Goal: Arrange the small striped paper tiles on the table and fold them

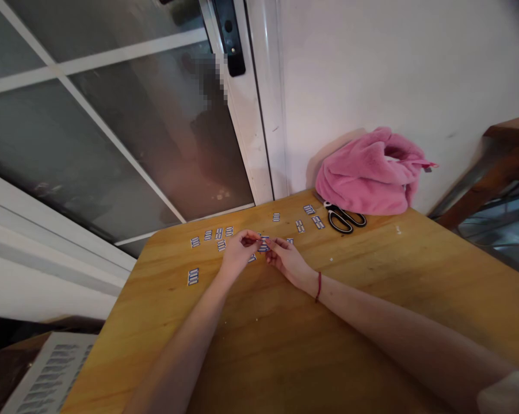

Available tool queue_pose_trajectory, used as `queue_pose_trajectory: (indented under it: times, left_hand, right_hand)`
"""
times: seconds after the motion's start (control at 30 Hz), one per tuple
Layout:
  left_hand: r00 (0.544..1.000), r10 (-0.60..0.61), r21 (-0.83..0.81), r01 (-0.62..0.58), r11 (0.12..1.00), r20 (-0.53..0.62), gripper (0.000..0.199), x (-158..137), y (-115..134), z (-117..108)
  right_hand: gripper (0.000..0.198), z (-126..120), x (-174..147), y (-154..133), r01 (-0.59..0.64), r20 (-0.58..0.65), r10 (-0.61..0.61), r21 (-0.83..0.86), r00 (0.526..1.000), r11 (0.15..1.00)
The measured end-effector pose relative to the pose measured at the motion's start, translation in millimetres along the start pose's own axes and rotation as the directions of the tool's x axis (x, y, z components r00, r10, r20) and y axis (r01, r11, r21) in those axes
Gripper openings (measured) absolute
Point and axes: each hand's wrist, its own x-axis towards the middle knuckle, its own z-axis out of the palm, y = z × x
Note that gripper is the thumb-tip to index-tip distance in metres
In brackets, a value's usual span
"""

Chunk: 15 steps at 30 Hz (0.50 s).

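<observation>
The small blue-and-white card (264, 244) is over the wooden table (251, 351), between the left hand (241, 250) and the right hand (289, 262), both pinching its opposite sides with nearly closed fingertips, equally near, its long axis too covered to tell.

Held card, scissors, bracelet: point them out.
Held card (263, 244): head view, on its striped face between the fingertips.
Scissors (344, 217): head view, on a handle.
Bracelet (319, 284): head view, on the red band at the wrist.
</observation>
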Motion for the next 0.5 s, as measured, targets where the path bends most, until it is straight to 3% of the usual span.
queue_pose_trajectory:
  times: [0.1,0.17,0.2,0.27,0.33,0.4,0.5]
  left_hand:
    - [1.0,0.02,0.062,-0.02,0.998,-0.001,0.007,0.4,1.1,-4.2]
    - [0.996,0.063,0.244,-0.046,0.969,-0.063,0.011,1.4,-0.8,-15.5]
    - [0.989,0.099,0.433,-0.043,0.9,-0.108,0.016,1.9,-3.2,-23.3]
    - [0.979,0.098,0.743,0.07,0.665,-0.18,0.03,2.4,-10.6,-40.4]
    - [0.971,-0.022,0.845,0.219,0.488,-0.239,0.038,2.5,-19.2,-56.0]
    - [0.968,-0.097,0.89,0.252,0.379,-0.232,0.042,2.5,-25.2,-67.2]
    - [0.973,-0.156,0.92,0.215,0.327,-0.172,0.042,3.1,-25.5,-77.0]
  right_hand:
    - [0.03,1.8,-0.9,0.1,0.006,-0.017,-0.007,-0.027,1.0,1.0]
    - [0.031,2.4,-1.8,-0.1,-0.001,-0.022,0.0,-0.045,1.0,0.999]
    - [0.032,2.4,-2.1,-0.1,-0.011,-0.017,0.01,-0.051,1.0,0.999]
    - [0.032,2.2,-2.3,-0.1,-0.033,-0.004,0.033,-0.059,0.999,0.998]
    - [0.032,1.8,-1.9,0.4,-0.05,0.005,0.051,-0.064,0.999,0.997]
    - [0.031,1.5,-1.3,0.9,-0.057,0.009,0.057,-0.06,0.998,0.997]
    - [0.031,1.6,-0.9,1.1,-0.06,0.016,0.061,-0.056,0.998,0.997]
